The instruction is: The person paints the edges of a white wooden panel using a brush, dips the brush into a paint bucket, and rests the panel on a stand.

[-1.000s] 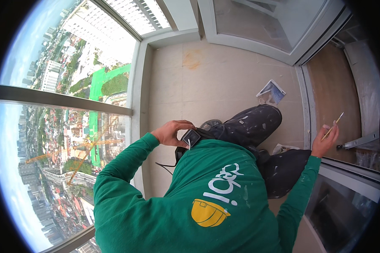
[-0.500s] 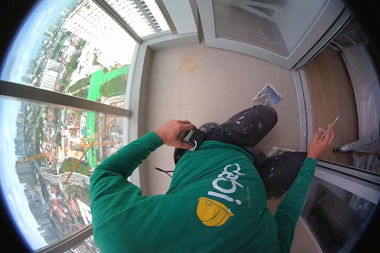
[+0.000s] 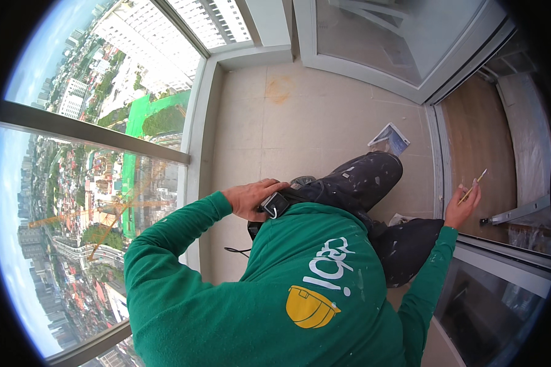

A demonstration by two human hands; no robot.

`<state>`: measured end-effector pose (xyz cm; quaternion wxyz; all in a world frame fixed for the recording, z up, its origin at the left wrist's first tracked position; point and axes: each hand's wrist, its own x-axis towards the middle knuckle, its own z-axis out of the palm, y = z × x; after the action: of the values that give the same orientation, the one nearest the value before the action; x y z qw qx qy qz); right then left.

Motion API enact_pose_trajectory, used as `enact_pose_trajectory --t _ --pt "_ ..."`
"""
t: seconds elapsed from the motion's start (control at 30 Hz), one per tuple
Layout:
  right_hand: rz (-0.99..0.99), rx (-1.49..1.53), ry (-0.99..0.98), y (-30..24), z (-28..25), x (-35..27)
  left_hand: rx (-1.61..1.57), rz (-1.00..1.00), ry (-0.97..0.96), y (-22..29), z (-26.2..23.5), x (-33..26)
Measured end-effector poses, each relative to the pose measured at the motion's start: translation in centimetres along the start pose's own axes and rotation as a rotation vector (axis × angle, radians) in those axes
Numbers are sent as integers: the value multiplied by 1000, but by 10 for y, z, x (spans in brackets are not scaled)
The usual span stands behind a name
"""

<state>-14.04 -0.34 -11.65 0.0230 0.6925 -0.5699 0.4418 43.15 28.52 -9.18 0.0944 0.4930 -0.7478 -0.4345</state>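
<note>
At my waist, my left hand (image 3: 246, 199) is closed around a small black box-shaped device (image 3: 277, 205) with a short white cable. Its fingers lie over the top edge, and the thumb side is partly hidden behind the device. Out to the right, my right hand (image 3: 461, 207) pinches a thin yellowish-handled paintbrush (image 3: 481, 176). The brush's pale tip points up and away, over the doorway beside the door track. My dark, paint-spotted trousers (image 3: 364, 177) show one knee bent ahead and the other toward the door.
A tall window (image 3: 92, 202) overlooking a city runs along the left. A framed glass door (image 3: 373, 49) stands at the far side. On the tiled floor (image 3: 251, 128) lies a white-and-blue packet (image 3: 390, 140). A metal bar (image 3: 520, 210) sits inside the doorway at right.
My left hand has shifted slightly left and lies flatter over the device, which has turned a little. My right hand and the brush have barely moved.
</note>
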Motion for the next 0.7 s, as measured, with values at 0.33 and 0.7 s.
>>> enact_pose_trajectory --t 0.33,0.7 --pt "2 -25 -9 0 -2 -1 93 14 -99 -5 -5 -2" --pt "-80 -123 -12 9 0 0 92 38 -153 -10 -8 -7"
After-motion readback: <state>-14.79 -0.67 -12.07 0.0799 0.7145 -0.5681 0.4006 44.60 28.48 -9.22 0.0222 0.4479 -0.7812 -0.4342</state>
